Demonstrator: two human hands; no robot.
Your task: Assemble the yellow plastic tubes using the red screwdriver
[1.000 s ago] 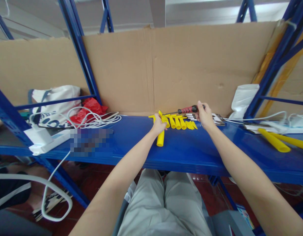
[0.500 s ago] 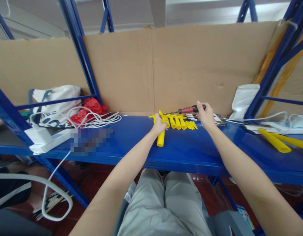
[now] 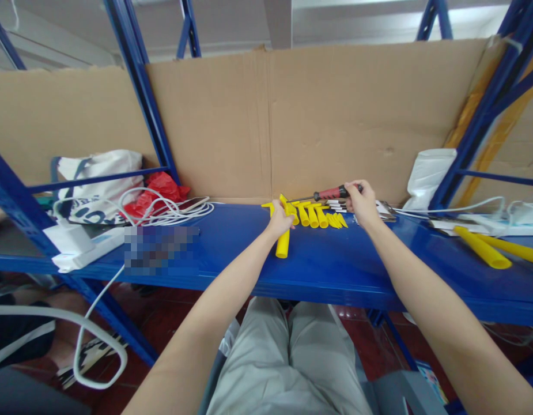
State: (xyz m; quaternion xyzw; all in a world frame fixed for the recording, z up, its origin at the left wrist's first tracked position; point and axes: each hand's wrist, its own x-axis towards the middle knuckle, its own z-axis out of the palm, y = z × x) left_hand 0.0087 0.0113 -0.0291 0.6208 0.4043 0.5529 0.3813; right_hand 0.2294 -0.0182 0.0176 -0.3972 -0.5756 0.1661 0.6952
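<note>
My left hand (image 3: 280,221) is closed around a yellow tubular piece (image 3: 282,245), whose open round end points toward me. My right hand (image 3: 361,200) grips the black end of a screwdriver (image 3: 330,193) with a red and black handle. Its thin shaft runs left, and the tip meets the top of the yellow piece. Behind and right of my left hand several similar yellow pieces (image 3: 313,215) lie in a row, with small pointed yellow pieces (image 3: 336,220) beside them. Thin white and dark items (image 3: 336,205) lie behind these, partly hidden by my right hand.
The blue shelf (image 3: 231,248) carries a power strip (image 3: 91,248), coiled white cable (image 3: 180,214), red plastic bag (image 3: 160,193) and cloth bag (image 3: 104,181) at left. Long yellow tubes (image 3: 484,248) lie right. Cardboard (image 3: 335,115) stands behind. Another person's leg (image 3: 65,328) shows lower left.
My right hand has turned slightly on the screwdriver's end, its fingers a little differently placed. My left hand and the yellow piece look the same.
</note>
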